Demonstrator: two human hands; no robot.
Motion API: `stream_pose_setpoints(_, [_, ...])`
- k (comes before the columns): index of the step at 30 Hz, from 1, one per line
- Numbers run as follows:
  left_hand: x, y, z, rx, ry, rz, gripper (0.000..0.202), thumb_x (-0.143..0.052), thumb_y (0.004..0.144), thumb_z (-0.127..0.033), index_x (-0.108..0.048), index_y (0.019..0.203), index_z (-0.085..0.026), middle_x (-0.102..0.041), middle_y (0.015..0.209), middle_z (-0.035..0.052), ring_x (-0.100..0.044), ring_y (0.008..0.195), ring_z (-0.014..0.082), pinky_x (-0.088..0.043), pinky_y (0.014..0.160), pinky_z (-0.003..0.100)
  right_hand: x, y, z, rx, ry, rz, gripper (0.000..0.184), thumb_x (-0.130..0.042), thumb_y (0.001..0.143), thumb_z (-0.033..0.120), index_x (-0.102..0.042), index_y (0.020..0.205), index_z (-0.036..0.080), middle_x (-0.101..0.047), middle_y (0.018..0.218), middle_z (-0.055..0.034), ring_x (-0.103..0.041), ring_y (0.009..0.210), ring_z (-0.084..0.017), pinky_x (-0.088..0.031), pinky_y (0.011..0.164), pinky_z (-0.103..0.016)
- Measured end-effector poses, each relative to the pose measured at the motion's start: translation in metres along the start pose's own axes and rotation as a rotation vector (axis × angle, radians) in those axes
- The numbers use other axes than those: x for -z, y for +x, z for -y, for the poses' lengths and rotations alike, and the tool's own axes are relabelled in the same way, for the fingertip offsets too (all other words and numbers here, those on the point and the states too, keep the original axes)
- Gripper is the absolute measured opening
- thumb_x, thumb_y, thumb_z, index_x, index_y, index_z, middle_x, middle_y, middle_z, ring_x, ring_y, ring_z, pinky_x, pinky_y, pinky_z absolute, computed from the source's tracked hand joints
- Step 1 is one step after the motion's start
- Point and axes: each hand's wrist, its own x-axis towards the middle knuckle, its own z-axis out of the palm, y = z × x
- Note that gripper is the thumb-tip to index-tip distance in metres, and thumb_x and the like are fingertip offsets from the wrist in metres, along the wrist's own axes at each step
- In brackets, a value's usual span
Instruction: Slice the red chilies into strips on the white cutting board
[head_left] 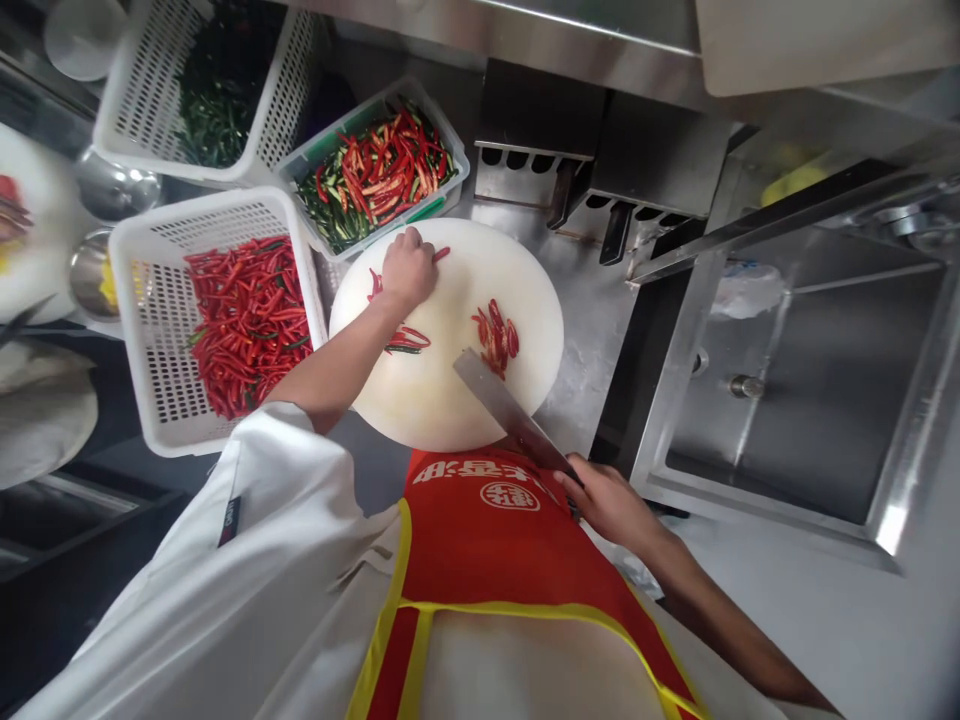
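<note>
A round white cutting board (450,400) lies on the steel counter in front of me. My left hand (407,268) is closed over a bunch of red chillies (375,285) at the board's far left. More whole chillies (406,340) lie under my forearm. A small pile of cut red chilli pieces (498,338) sits right of centre. My right hand (611,500) grips the handle of a cleaver (499,400), whose blade lies over the board's near edge, its tip next to the cut pile.
A white basket of red chillies (247,320) stands left of the board. Behind it are a tub of mixed red and green chillies (375,170) and a basket of green ones (217,100). A steel sink (810,400) is on the right, a knife rack (577,190) behind.
</note>
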Motion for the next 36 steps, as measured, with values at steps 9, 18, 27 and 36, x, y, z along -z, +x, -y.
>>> stream_pose_setpoints(9, [0.006, -0.112, -0.045, -0.511, -0.161, 0.345, 0.024, -0.045, 0.092, -0.019, -0.068, 0.099, -0.018, -0.060, 0.103, 0.0108, -0.056, 0.095, 0.0217, -0.049, 0.084, 0.036, 0.001, 0.025, 0.002, -0.069, 0.052, -0.162, 0.029, -0.035, 0.098, 0.046, -0.050, 0.090, 0.023, -0.063, 0.068, -0.0038, -0.064, 0.070, -0.025, -0.035, 0.061, -0.030])
stream_pose_setpoints(18, [-0.021, -0.145, -0.040, -0.545, -0.266, 0.275, 0.023, -0.046, 0.096, -0.021, -0.068, 0.100, -0.020, -0.066, 0.104, 0.0093, -0.059, 0.094, 0.0194, -0.048, 0.085, 0.035, 0.018, 0.015, 0.030, -0.041, 0.055, -0.063, 0.026, -0.035, 0.099, 0.043, -0.047, 0.086, 0.024, -0.061, 0.065, -0.0022, -0.064, 0.068, -0.024, -0.031, 0.058, -0.030])
stream_pose_setpoints(27, [-0.031, -0.148, -0.039, -0.511, -0.271, 0.256, 0.020, -0.048, 0.094, -0.021, -0.067, 0.099, -0.018, -0.067, 0.104, 0.0103, -0.060, 0.096, 0.0200, -0.050, 0.086, 0.037, 0.024, 0.007, 0.039, -0.066, -0.009, -0.008, 0.021, -0.036, 0.100, 0.037, -0.048, 0.090, 0.022, -0.064, 0.067, -0.0033, -0.064, 0.066, -0.023, -0.029, 0.057, -0.030])
stream_pose_setpoints(36, [-0.029, -0.148, -0.039, -0.558, -0.280, 0.253, 0.018, -0.048, 0.093, -0.020, -0.066, 0.096, -0.017, -0.067, 0.102, 0.0098, -0.061, 0.094, 0.0199, -0.051, 0.085, 0.036, 0.013, 0.085, 0.049, 0.040, -0.063, -0.165, 0.016, -0.039, 0.100, 0.032, -0.049, 0.095, 0.020, -0.066, 0.078, -0.0068, -0.065, 0.075, -0.024, -0.032, 0.062, -0.030])
